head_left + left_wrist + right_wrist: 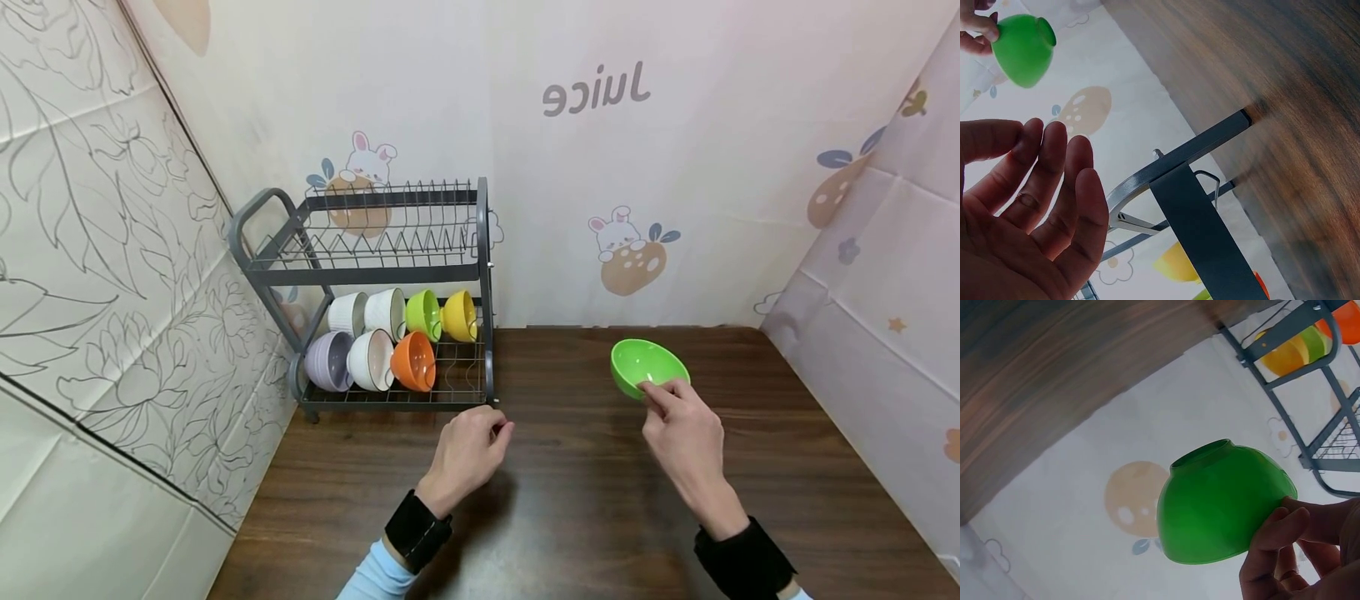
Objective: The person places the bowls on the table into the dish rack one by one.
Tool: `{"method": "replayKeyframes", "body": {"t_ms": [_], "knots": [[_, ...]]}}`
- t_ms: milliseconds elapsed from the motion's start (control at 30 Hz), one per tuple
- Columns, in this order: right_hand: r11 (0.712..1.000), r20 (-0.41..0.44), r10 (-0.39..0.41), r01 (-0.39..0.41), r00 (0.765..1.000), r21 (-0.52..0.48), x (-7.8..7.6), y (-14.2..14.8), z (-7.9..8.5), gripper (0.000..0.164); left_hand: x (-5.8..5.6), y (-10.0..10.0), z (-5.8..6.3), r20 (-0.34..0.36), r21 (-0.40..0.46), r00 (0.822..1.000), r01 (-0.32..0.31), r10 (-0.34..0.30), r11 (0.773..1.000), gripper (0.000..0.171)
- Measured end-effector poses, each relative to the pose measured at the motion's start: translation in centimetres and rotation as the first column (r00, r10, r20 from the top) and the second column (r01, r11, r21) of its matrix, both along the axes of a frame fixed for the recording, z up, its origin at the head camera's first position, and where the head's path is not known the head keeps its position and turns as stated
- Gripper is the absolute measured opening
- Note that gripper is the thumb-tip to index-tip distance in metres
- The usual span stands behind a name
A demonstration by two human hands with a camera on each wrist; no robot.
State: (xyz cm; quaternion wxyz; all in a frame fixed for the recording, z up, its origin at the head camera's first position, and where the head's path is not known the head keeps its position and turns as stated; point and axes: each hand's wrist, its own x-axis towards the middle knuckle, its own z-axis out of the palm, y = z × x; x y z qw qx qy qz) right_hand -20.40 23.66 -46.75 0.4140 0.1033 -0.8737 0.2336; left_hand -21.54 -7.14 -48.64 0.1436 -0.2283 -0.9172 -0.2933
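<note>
A bright green bowl (637, 360) is held up above the right part of the table, its inside turned upward and toward the head camera. My right hand (686, 437) pinches its near rim between thumb and fingers, and the right wrist view shows the foot of the bowl (1225, 506) in full. In front of the dish rack (397, 275), near its right front foot, hovers my left hand (468, 450). Its fingers (1063, 169) are loosely curved with nothing between them, as the left wrist view shows.
On the rack's lower tier lean several bowls: a purple one (328, 361), white ones (370, 360), an orange one (413, 362), a lime one (423, 315) and a yellow one (459, 317). The upper wire tier (390, 229) is bare. Patterned cloth (570, 183) hangs behind the brown table (570, 500).
</note>
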Motion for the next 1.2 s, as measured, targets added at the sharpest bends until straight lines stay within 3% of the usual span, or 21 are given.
{"method": "replayKeyframes", "body": {"t_ms": [700, 1200], "knots": [[0.996, -0.018, 0.092, -0.092, 0.996, -0.011, 0.6, -4.0, 0.6, 0.030, -0.1, 0.2, 0.1, -0.010, 0.043, 1.000, 0.016, -0.016, 0.999, 0.009], [0.983, -0.056, 0.174, -0.176, 0.983, -0.044, 0.6, -6.4, 0.4, 0.031, -0.2, 0.6, 0.4, -0.028, 0.154, 0.994, 0.112, -0.109, 0.982, 0.045]]}}
